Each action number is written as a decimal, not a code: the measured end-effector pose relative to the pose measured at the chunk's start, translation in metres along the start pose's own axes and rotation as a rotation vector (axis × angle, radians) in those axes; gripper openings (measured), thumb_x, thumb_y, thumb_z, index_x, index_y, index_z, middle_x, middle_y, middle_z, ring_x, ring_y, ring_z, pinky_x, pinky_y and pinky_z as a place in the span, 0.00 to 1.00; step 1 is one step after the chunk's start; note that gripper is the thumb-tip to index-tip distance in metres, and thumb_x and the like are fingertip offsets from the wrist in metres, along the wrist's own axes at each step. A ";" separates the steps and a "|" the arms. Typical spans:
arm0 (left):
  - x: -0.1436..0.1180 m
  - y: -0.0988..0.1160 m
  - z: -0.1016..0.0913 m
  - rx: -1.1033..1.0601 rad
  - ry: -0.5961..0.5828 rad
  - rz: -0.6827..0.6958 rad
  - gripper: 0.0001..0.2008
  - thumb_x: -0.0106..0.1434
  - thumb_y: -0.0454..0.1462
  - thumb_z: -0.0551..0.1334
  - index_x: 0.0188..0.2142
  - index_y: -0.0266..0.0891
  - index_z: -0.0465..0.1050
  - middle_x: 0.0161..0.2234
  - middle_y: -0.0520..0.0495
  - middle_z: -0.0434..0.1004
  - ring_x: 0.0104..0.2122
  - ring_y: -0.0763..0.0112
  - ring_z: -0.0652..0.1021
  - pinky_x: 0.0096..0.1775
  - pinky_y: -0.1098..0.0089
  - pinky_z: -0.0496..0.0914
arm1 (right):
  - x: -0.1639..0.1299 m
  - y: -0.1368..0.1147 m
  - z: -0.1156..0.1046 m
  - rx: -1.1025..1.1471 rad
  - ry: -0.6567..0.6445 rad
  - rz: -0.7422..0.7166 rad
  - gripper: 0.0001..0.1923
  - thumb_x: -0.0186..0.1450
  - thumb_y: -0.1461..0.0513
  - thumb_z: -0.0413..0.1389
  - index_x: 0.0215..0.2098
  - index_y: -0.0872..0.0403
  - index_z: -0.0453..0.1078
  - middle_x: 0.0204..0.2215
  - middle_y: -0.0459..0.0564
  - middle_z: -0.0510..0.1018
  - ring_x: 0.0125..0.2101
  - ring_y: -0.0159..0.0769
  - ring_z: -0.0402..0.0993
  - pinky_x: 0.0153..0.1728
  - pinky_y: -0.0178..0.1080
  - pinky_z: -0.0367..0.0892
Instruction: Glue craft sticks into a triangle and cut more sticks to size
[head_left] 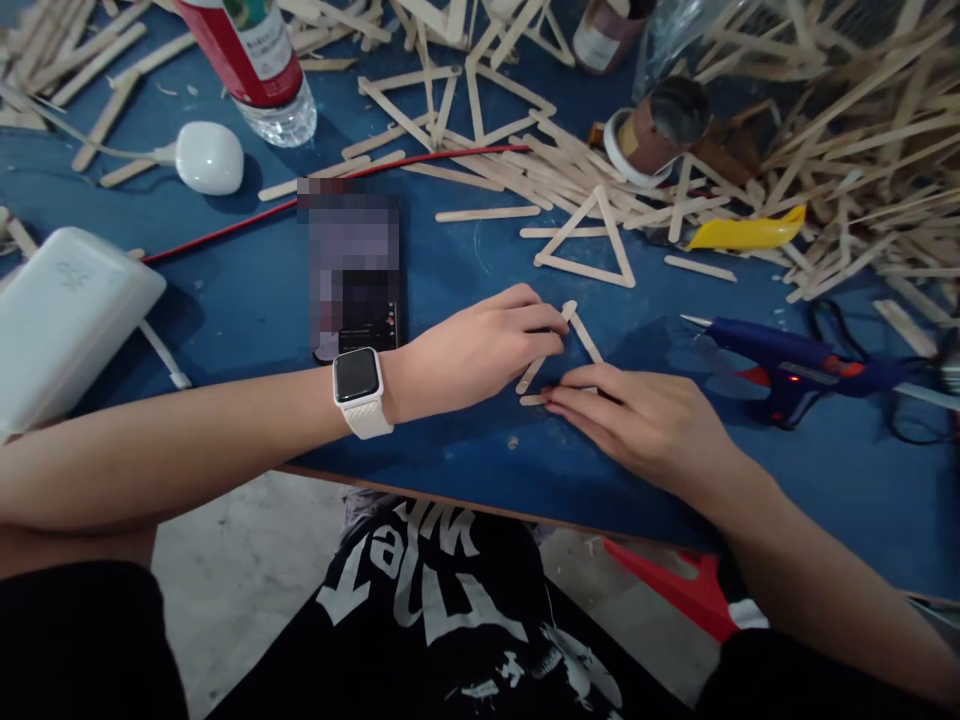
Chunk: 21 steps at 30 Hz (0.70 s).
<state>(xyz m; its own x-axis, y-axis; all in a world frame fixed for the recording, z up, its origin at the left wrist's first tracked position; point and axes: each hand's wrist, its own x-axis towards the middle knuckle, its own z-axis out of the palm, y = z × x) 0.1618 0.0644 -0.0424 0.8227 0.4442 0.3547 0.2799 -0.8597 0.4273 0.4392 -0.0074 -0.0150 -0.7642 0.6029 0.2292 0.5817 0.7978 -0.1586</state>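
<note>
On the blue table (225,300), both hands meet over a small stick triangle (571,345) made of flat wooden craft sticks, which lies flat on the table just left of the blue glue gun (787,365). The left hand (472,350), with a white watch (360,390) on its wrist, comes in from the left; its fingers are curled narrow and pinch the triangle's upper-left stick near the apex. The right hand (645,420) lies flatter, its fingers stretched out and pressing down on the triangle's bottom stick, covering much of the right corner. Both hands touch the triangle; neither lifts it off the table.

Just above the triangle lies a finished triangle (585,240) of the same sticks, apart from the hands. To the right of that one sits a yellow curved piece (750,233), and beyond it a large heap of loose sticks (862,150) fills the upper right. A roll of tape (652,125) stands near the heap's left edge. Left of the hand-held triangle, right by the left wrist, lies a dark phone (352,290), its screen blurred. A red cable (225,230) runs past the phone's top. Further left are a white box (67,320), a white oval case (210,157) and a clear bottle (262,60) with a red label.
</note>
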 end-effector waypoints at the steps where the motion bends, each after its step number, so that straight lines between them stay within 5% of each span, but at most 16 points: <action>1: 0.000 0.000 0.000 0.003 0.007 0.003 0.17 0.84 0.25 0.60 0.60 0.30 0.88 0.66 0.33 0.90 0.67 0.49 0.84 0.68 0.50 0.84 | -0.001 0.000 0.001 0.000 0.011 0.006 0.09 0.88 0.61 0.63 0.56 0.49 0.87 0.49 0.50 0.93 0.37 0.39 0.90 0.37 0.43 0.84; 21: -0.003 -0.003 0.000 -0.015 0.059 0.031 0.18 0.88 0.29 0.57 0.59 0.33 0.88 0.64 0.32 0.90 0.66 0.50 0.85 0.66 0.47 0.86 | 0.000 -0.014 0.003 0.066 -0.029 0.279 0.14 0.91 0.57 0.56 0.59 0.50 0.85 0.54 0.55 0.90 0.39 0.43 0.91 0.36 0.47 0.82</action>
<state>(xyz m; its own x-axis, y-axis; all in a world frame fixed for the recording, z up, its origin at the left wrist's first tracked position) 0.1587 0.0656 -0.0452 0.8002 0.4316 0.4164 0.2467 -0.8697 0.4275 0.4306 -0.0185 -0.0160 -0.5855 0.7983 0.1407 0.7518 0.5997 -0.2742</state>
